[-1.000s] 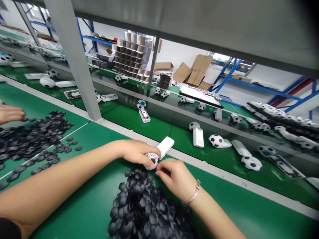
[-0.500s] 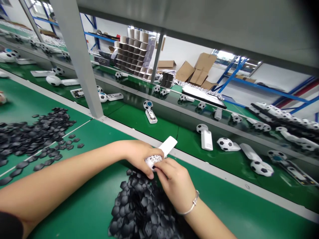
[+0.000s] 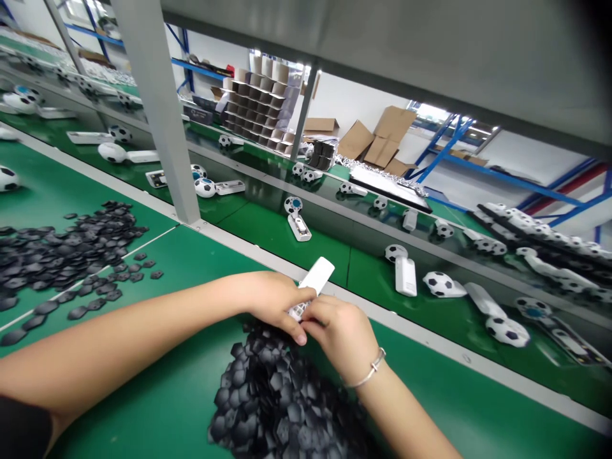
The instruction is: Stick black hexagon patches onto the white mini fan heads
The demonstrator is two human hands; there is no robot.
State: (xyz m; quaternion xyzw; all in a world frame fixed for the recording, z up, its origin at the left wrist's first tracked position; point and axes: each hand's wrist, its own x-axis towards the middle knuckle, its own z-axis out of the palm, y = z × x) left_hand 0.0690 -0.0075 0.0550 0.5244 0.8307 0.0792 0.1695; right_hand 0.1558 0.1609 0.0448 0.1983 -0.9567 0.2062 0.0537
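My left hand is closed around the soccer-ball head of a white handheld device, whose flat white handle sticks out past my fingers toward the belt. A strip of the ball's white-ribbed shell shows between my hands. My right hand, with a silver bracelet at the wrist, presses pinched thumb and fingers against that ball; whatever is in the pinch is hidden. Right below both hands lies a big heap of black pentagonal pieces on the green table.
Another pile of black pieces spreads over the left of the table. Beyond a metal rail, a green belt carries several soccer-ball devices. A grey post rises at the left, and a grey shelf hangs overhead.
My right hand has shifted slightly right and its fingers now cover more of the ball. A dark spot at its fingertips is hidden now. Devices on the belt sit slightly farther right.
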